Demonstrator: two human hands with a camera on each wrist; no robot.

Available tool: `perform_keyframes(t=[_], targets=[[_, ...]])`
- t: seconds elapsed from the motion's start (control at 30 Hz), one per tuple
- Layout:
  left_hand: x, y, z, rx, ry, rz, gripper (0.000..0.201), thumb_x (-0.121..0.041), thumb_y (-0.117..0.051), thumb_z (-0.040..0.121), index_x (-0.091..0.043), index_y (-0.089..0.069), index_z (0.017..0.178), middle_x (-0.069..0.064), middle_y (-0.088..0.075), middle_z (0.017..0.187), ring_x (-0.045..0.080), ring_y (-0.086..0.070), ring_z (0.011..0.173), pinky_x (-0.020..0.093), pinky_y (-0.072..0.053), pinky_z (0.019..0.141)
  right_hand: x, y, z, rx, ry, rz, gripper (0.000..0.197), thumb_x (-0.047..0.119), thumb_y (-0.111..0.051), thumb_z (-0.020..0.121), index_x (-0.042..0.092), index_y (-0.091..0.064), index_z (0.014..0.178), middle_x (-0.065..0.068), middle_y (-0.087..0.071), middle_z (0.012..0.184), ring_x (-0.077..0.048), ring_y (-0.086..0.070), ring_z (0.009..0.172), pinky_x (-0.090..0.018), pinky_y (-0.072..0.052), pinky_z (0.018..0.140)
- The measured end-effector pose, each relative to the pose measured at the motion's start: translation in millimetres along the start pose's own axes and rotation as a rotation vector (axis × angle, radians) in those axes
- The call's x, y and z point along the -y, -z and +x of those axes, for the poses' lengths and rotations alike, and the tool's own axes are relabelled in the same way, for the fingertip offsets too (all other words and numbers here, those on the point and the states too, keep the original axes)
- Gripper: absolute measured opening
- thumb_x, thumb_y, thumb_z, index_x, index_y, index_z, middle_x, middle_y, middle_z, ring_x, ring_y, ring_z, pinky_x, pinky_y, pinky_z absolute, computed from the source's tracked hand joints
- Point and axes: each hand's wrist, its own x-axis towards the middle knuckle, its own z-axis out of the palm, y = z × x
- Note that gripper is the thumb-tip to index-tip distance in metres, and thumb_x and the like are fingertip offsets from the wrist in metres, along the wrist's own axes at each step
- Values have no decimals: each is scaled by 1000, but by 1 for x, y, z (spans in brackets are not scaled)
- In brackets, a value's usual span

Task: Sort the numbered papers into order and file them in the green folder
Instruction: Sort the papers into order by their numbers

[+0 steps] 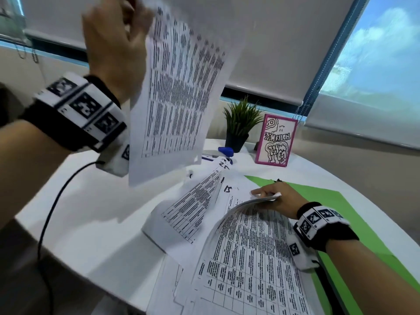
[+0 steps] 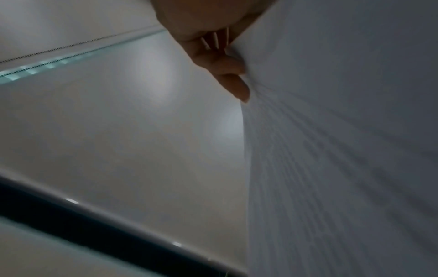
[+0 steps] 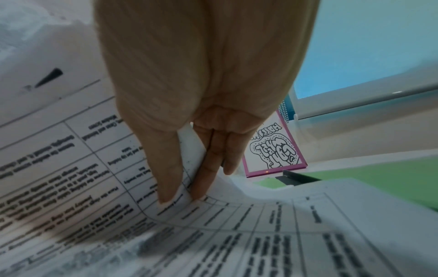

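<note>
Our left hand (image 1: 118, 39) pinches one printed sheet (image 1: 175, 92) held high, our right hand (image 1: 276, 197) pinches a bent stack (image 1: 247, 246) lying beside the green folder (image 1: 329, 201) under its wrist; we judge reading each handwritten number first keeps order.

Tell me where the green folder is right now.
In the head view, the green folder lies open and flat on the right side of the white table, beneath the right hand and the spread papers, near the pink-framed picture.

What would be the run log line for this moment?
left hand: holds raised sheet | right hand: pinches stack edge | green folder: on table, unfilled
</note>
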Motion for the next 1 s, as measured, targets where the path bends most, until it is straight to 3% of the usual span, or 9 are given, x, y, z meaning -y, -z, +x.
perform_keyframes(t=[0.1, 0.2, 0.27, 0.33, 0.47, 0.6, 0.73, 0.9, 1.0], targets=[[2, 4, 18, -120, -12, -14, 17, -52, -54, 94, -39, -47, 86, -10, -63, 82, 5, -62, 76, 19, -46, 68, 2, 8, -4, -68, -3, 111, 12, 1, -77, 77, -1, -65, 74, 2, -74, 98, 5, -66, 88, -20, -53, 81], [-9, -10, 11, -52, 6, -33, 18, -32, -55, 96, -35, -42, 85, -17, -54, 79, -10, -56, 71, 8, -42, 68, 6, 20, -16, -81, -22, 271, 11, -16, -67, 78, -9, -62, 72, -10, -72, 89, -4, -71, 87, -21, -56, 73], [-6, -25, -7, 54, 40, -3, 8, -27, -57, 95, -22, -52, 93, -10, -58, 87, -5, -57, 76, 12, -48, 70, 6, 29, -24, -92, 29, 234, 12, -10, -71, 78, -4, -64, 72, 3, -74, 79, -6, -71, 83, -24, -55, 70], [6, -39, -34, 119, 121, 44, 17, -25, -58, 95, -9, -57, 101, 2, -65, 91, 14, -63, 81, 28, -53, 72, 8, 41, -37, -82, 62, 194, 6, 3, -73, 78, 3, -68, 77, 4, -74, 76, -10, -70, 74, -30, -56, 68], [31, -65, -90, 256, 182, 197, 18, -22, -49, 99, -5, -54, 103, 14, -62, 79, 31, -54, 68, 37, -37, 60, 9, 55, -55, -114, 53, 385, 2, 19, -72, 71, 18, -70, 71, 0, -72, 76, -7, -67, 73, -20, -54, 72], [40, -75, -118, 331, 179, 318, 20, -19, -43, 102, -1, -51, 106, 17, -56, 77, 29, -44, 65, 37, -29, 60, 5, 66, -68, -194, 38, 498, 31, 22, -75, 62, -4, -68, 76, -10, -74, 91, -13, -72, 88, -23, -58, 78], [43, -74, -124, 324, 150, 313, 22, -20, -42, 103, 0, -50, 106, 11, -51, 73, 25, -44, 62, 34, -30, 58, 3, 70, -72, -130, 9, 565, 13, -14, -68, 71, -16, -64, 83, -8, -74, 90, -7, -71, 83, -16, -54, 70], [54, -67, -114, 277, 160, 335, 20, -18, -43, 103, 0, -49, 104, 11, -51, 72, 28, -45, 61, 36, -31, 57, 6, 67, -66, -175, 3, 575, 42, 43, -66, 45, 3, -59, 59, -9, -72, 80, -9, -71, 77, -21, -52, 70], [58, -63, -111, 267, 179, 275, 19, -19, -44, 102, -1, -49, 104, 10, -53, 72, 28, -49, 61, 35, -35, 55, 6, 64, -63, -196, 16, 548, 51, 53, -61, 38, 5, -59, 57, -1, -74, 74, -8, -70, 74, -26, -50, 73]])
